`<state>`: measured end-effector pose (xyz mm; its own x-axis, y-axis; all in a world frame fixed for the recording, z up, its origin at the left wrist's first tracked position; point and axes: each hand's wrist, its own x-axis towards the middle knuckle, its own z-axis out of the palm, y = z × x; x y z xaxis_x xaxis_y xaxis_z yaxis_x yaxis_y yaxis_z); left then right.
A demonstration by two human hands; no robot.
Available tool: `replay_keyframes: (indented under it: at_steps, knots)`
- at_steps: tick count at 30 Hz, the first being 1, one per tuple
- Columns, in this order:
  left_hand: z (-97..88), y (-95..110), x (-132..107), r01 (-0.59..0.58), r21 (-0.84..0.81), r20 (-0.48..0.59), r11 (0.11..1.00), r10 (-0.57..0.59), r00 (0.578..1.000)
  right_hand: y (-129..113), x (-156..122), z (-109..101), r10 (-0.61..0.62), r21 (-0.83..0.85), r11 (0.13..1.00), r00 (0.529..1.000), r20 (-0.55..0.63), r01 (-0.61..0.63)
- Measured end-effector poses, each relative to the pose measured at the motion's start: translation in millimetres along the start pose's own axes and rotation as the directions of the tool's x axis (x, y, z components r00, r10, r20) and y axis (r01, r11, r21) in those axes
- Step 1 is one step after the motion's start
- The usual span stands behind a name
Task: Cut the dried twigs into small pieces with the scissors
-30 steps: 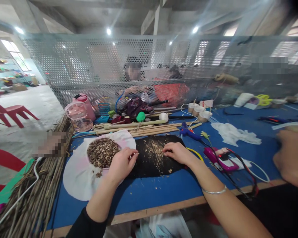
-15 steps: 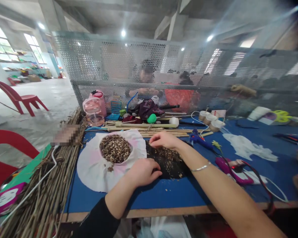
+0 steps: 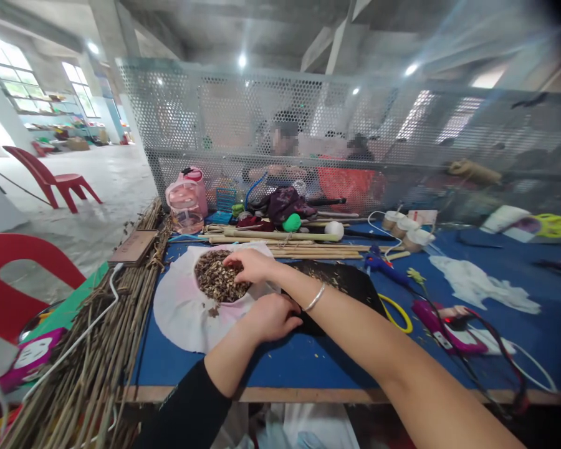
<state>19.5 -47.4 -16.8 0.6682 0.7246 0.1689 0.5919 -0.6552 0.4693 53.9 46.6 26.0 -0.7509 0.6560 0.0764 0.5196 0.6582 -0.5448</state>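
Observation:
My right hand (image 3: 251, 264) reaches over a heap of brown and pale dried chips (image 3: 217, 284), its bent fingertips touching them and its thumb apart from the fingers. The heap sits in a round hollow in a white cloth (image 3: 180, 312). My left hand (image 3: 278, 317) lies palm down between the cloth and a black mat (image 3: 355, 290), fingers bent and thumb apart, nothing visible in it. My right forearm covers part of the mat and passes close over my left fingertips. Small chips (image 3: 327, 273) are scattered on the mat.
A bundle of thin sticks (image 3: 107, 330) lies along the table's left side, with a flat brown device (image 3: 133, 247) on it. Wooden rods (image 3: 308, 251) lie behind the mat. At right are a blue glue gun (image 3: 386, 267), yellow ring (image 3: 402, 318) and magenta device (image 3: 432, 324).
My right hand has moved left from the black mat to the chip heap, and its pinch has loosened. My left hand stays in nearly the same place. The view has shifted slightly.

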Motion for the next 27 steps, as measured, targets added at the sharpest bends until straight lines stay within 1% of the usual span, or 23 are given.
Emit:
replay_keyframes:
  at_steps: [1,3,5,8,10,12,14,16,17,19,21,22,23,25,27]
  knots:
    - [0.5,-0.6,-0.1,0.004,-0.006,0.003,1.0,-0.004,1.0,0.8,-5.7,-0.1,-0.025,-0.009,1.0,0.999,-0.024,0.025]
    - [1.2,-1.4,-0.2,0.022,-0.017,0.013,1.0,-0.022,1.0,5.6,-21.8,-3.4,-0.048,-0.05,0.998,0.992,-0.113,0.043]
    - [1.0,-1.1,-0.2,0.051,-0.014,0.016,0.999,-0.051,0.999,16.6,-42.7,-8.9,-0.023,-0.096,0.995,0.981,-0.194,0.005]
    - [-1.1,1.4,0.0,0.091,0.002,0.023,0.996,-0.091,0.996,43.7,-79.6,-13.9,0.053,-0.159,0.983,0.965,-0.258,-0.097]
    - [-2.6,3.4,0.2,0.111,0.02,0.03,0.994,-0.111,0.993,63.8,-105.3,-13.3,0.097,-0.191,0.971,0.964,-0.248,-0.147]
    - [-3.3,4.5,0.5,0.119,0.034,0.032,0.992,-0.12,0.992,80.3,-130.2,-12.1,0.113,-0.212,0.964,0.971,-0.211,-0.159]
    - [-2.9,4.5,1.0,0.12,0.039,0.035,0.992,-0.121,0.992,90.7,-152.8,-13.9,0.104,-0.26,0.954,0.981,-0.166,-0.146]
    - [-1.7,3.9,1.6,0.123,0.038,0.037,0.992,-0.124,0.992,95.2,-170.8,-20.1,0.072,-0.297,0.949,0.988,-0.136,-0.11]
    - [-0.9,3.7,1.8,0.123,0.038,0.038,0.992,-0.125,0.991,95.7,-177.3,-24.0,0.059,-0.305,0.947,0.989,-0.133,-0.097]
    - [0.5,3.5,2.3,0.125,0.043,0.039,0.991,-0.126,0.991,93.6,-184.0,-30.2,0.055,-0.301,0.948,0.985,-0.167,-0.104]
    - [1.5,3.9,2.6,0.131,0.05,0.042,0.99,-0.133,0.99,88.3,-182.8,-30.3,0.063,-0.299,0.946,0.978,-0.201,-0.122]
    - [1.7,4.2,2.8,0.135,0.052,0.043,0.99,-0.137,0.99,84.8,-180.1,-27.6,0.065,-0.3,0.946,0.978,-0.2,-0.124]
    - [1.8,4.5,2.8,0.14,0.052,0.042,0.989,-0.142,0.989,80.9,-177.0,-23.4,0.066,-0.299,0.947,0.982,-0.175,-0.117]
    - [1.7,5.0,3.0,0.145,0.045,0.042,0.988,-0.147,0.988,73.7,-172.9,-14.0,0.09,-0.287,0.952,0.993,-0.078,-0.109]
    - [1.6,5.2,3.1,0.149,0.044,0.042,0.988,-0.151,0.988,70.1,-175.1,-8.3,0.138,-0.279,0.951,0.99,-0.006,-0.134]
